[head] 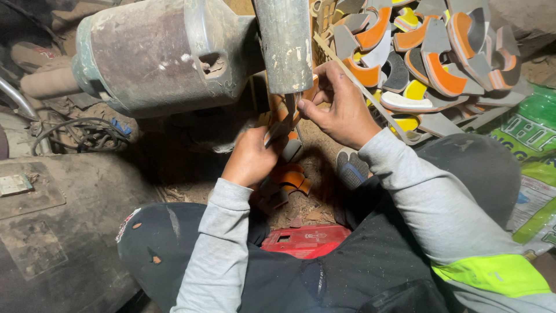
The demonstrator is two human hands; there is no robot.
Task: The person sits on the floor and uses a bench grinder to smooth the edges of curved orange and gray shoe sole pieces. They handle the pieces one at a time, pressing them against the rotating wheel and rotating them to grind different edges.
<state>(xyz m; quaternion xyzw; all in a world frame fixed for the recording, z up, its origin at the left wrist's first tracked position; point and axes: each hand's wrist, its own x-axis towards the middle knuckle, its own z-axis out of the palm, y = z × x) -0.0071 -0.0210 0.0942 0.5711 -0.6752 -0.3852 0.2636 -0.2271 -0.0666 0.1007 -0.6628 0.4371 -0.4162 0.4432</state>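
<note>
Both hands meet under the machine's downward housing (284,43). The left hand (250,157) sits below and left of the right hand (343,110), and the cut piece (282,119) stands between their fingers (310,110). The motor drum (156,55) lies to the left of the fingers and above them. The heap of cut sole pieces (423,52) lies to the right of the fingers, farther from the person. Loose pieces (289,179) lie on the floor just below the left hand. A low stool (304,240) sits nearer the person, between the knees. A printed sack (536,168) lies far right.
</note>
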